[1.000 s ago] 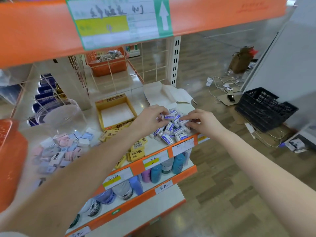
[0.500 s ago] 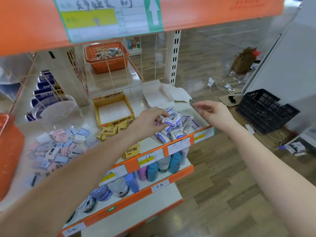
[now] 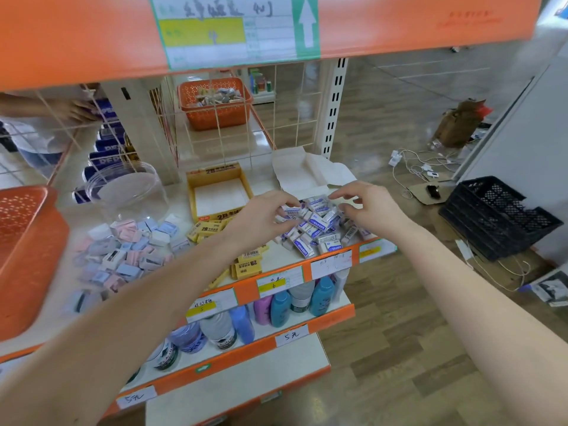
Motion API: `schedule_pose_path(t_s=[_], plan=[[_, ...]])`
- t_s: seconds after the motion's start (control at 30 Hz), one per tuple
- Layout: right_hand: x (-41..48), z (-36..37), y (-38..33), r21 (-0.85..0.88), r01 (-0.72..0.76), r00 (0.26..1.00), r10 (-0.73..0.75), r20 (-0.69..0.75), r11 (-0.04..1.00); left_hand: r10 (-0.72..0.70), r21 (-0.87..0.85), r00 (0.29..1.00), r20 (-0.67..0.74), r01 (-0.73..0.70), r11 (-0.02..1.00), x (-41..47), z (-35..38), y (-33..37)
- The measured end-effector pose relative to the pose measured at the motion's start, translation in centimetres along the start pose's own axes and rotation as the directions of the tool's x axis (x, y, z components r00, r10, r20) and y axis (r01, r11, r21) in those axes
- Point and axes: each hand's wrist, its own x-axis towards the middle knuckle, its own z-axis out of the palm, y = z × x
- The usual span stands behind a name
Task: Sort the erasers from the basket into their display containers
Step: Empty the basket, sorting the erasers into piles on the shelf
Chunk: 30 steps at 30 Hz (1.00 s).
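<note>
A heap of white-and-blue erasers (image 3: 319,230) lies at the right end of the shelf, in front of an open white box (image 3: 302,176). My left hand (image 3: 264,218) rests on the heap's left side, its fingers curled round a few of these erasers. My right hand (image 3: 367,207) hovers over the heap's right side, thumb and forefinger apart, nothing visibly held. Yellow 2B erasers (image 3: 247,261) lie before an empty yellow display box (image 3: 219,192). Pastel pink and blue erasers (image 3: 129,247) are spread in front of a clear jar (image 3: 126,192). An orange basket (image 3: 27,250) stands at far left.
A wire grid backs the shelf; behind it stands a second orange basket (image 3: 215,103) holding erasers, and another person's hand at left. Bottles (image 3: 279,305) fill the lower shelf. A black crate (image 3: 498,215) and cables lie on the floor to the right.
My right hand drew away to the right of the heap, then came back over it. My left hand stayed on the white-and-blue erasers. The camera tilted slightly.
</note>
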Motion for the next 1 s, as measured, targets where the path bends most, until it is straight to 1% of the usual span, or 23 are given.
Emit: schedule_pose_path(t_s=[0.03,0.07,0.13,0.23,0.33,0.4,0.47,0.6,0.67,0.73,0.8,0.9,1.0], plan=[[0.4,0.1,-0.6,-0.02,0.035,0.999,-0.035,0.042,0.999,-0.007,0.012,1.0,-0.01,0.007,1.0,-0.3,-0.2,-0.3],[0.8,0.3,-1.3,-0.049,0.058,0.992,-0.052,0.114,0.997,-0.015,0.021,1.0,-0.02,0.016,1.0,-0.8,-0.5,-0.5],[1.7,0.5,-2.2,-0.123,0.073,0.97,-0.042,0.24,0.99,-0.04,0.019,0.999,-0.035,0.041,0.999,-1.8,-1.2,-0.9],[3.0,0.4,-2.7,-0.191,0.05,0.971,-0.003,0.241,0.98,-0.092,-0.009,0.994,-0.054,0.092,0.996,-3.7,-2.9,-1.8],[3.9,0.2,-3.1,-0.205,0.026,0.974,0.021,0.226,0.978,-0.137,-0.01,0.985,-0.105,0.137,0.991,-5.4,-4.5,-3.3],[4.2,0.3,-3.9,-0.177,0.045,0.981,-0.01,0.192,0.983,-0.153,0.012,0.979,-0.138,0.156,0.988,-6.4,-5.3,-4.2],[4.4,0.8,-5.6,-0.128,0.081,0.984,-0.059,0.169,0.988,-0.14,0.024,0.978,-0.157,0.146,0.989,-7.2,-6.1,-4.6],[5.2,2.7,-10.6,-0.029,0.174,0.968,-0.165,0.19,0.984,-0.131,0.029,0.979,-0.158,0.137,0.99,-8.9,-7.9,-5.6],[5.6,4.1,-13.6,-0.015,0.24,0.95,-0.232,0.211,0.971,-0.101,0.054,0.978,-0.182,0.112,0.992,-10.1,-9.4,-6.4],[6.0,5.8,-16.8,0.015,0.298,0.926,-0.293,0.239,0.954,-0.097,0.092,0.973,-0.208,0.118,0.989,-11.6,-11.4,-7.4],[6.4,7.7,-19.9,0.049,0.338,0.904,-0.339,0.262,0.94,-0.154,0.1,0.957,-0.246,0.183,0.978,-13.4,-13.5,-8.5],[6.7,10.5,-24.4,0.076,0.413,0.866,-0.417,0.275,0.907,-0.22,0.117,0.906,-0.362,0.278,0.953,-16.8,-16.4,-10.5],[7.0,13.2,-28.7,0.158,0.484,0.821,-0.509,0.259,0.86,-0.275,0.129,0.855,-0.439,0.363,0.923,-20.9,-18.8,-12.7]])
